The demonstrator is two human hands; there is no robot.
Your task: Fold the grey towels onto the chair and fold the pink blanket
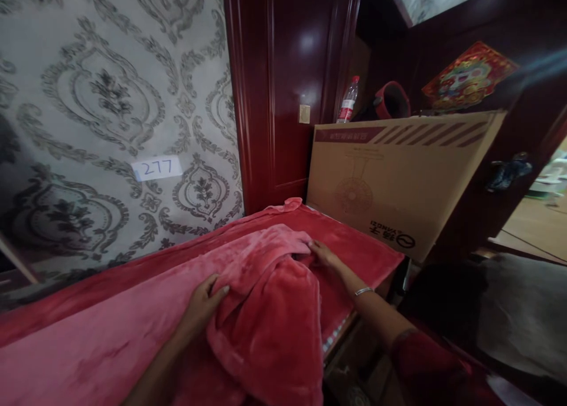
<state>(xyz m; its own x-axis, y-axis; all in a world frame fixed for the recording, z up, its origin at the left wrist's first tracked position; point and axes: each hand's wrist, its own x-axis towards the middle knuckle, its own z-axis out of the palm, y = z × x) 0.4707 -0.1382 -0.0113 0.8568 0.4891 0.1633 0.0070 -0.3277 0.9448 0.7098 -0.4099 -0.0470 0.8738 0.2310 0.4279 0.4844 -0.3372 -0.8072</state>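
A red and pink plush blanket (274,317) lies spread along a long surface, its near part bunched up in folds in front of me. My left hand (206,300) is closed on the left side of the bunched part, thumb on top of the fabric. At the far right edge of the fold, my right hand (322,254) pinches the blanket between thumb and fingers. A silver bracelet (364,291) circles my right wrist. The blanket's loose front corner hangs down toward me. Beneath the folds, a flat red layer covers the far end of the surface.
A large cardboard box (390,182) stands behind the far right end, with a plastic bottle (348,100) on top. Patterned wallpaper with a paper label (157,168) runs along the left. Dark red wooden panelling (292,52) rises at the back. A dark door with a handle (509,171) is at right.
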